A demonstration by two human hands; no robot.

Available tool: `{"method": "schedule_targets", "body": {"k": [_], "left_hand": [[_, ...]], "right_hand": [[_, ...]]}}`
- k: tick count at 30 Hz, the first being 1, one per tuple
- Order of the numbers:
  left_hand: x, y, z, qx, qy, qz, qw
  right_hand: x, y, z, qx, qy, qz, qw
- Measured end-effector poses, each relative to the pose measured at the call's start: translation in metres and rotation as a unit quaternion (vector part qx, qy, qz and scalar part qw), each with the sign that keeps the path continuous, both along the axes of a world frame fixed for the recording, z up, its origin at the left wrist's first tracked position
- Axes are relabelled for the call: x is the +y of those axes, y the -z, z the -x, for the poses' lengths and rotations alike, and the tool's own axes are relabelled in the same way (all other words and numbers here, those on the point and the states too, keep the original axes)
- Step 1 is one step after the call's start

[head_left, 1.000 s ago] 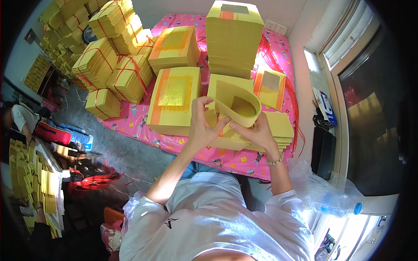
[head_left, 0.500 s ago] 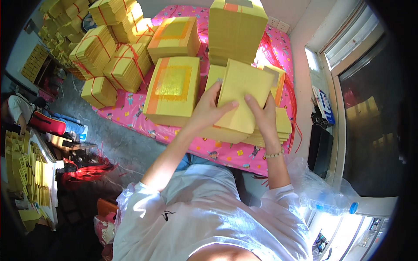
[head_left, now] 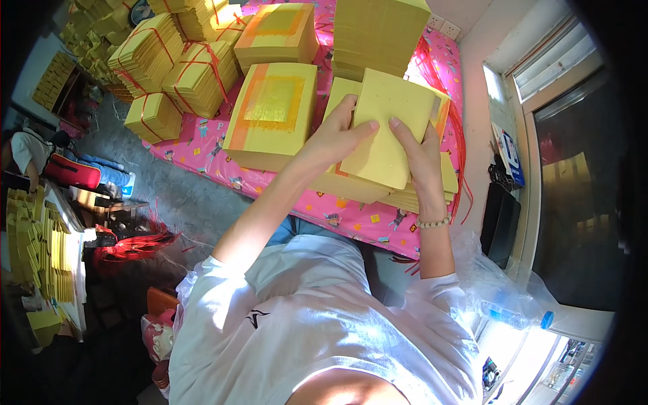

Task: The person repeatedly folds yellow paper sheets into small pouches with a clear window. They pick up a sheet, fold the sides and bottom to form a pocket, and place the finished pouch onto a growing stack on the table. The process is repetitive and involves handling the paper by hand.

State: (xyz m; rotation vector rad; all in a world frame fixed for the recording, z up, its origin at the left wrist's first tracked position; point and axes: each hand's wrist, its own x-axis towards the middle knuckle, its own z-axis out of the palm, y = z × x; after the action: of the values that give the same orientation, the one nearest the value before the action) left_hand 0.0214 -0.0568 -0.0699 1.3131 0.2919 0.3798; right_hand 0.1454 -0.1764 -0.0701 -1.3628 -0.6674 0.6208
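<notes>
Both my hands grip a stack of plain yellow paper by its two sides, tilted over other yellow paper on the table. My left hand wraps its left edge, thumb flat on the top sheet. From the right edge my right hand, below a beaded bracelet, presses its thumb on the same face. The far fingers of both hands are partly hidden behind the stack. Just left stands a block of yellow paper with an orange stripe and a shiny gold square. More yellow sheets lie under my right wrist.
A pink patterned cover lies over the table. A tall yellow paper block and red-tied bundles stand behind. Red strings hang along the right, near a window. At far left, a person is beside a paper-laden table.
The view has tilted slightly, so the table and blocks sit higher in the picture. My hands keep their hold on the paper stack, with little change in grip.
</notes>
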Motion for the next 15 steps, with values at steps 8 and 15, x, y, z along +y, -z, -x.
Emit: {"method": "schedule_targets", "body": {"k": [8,15], "left_hand": [[-0.028,0.024,-0.001,-0.120,-0.182,-0.240,0.946],[-0.021,0.049,0.006,-0.129,-0.204,-0.284,0.928]], "right_hand": [[-0.014,0.004,0.016,-0.087,0.014,-0.055,0.995],[-0.010,0.043,0.009,-0.127,-0.028,-0.055,0.990]]}}
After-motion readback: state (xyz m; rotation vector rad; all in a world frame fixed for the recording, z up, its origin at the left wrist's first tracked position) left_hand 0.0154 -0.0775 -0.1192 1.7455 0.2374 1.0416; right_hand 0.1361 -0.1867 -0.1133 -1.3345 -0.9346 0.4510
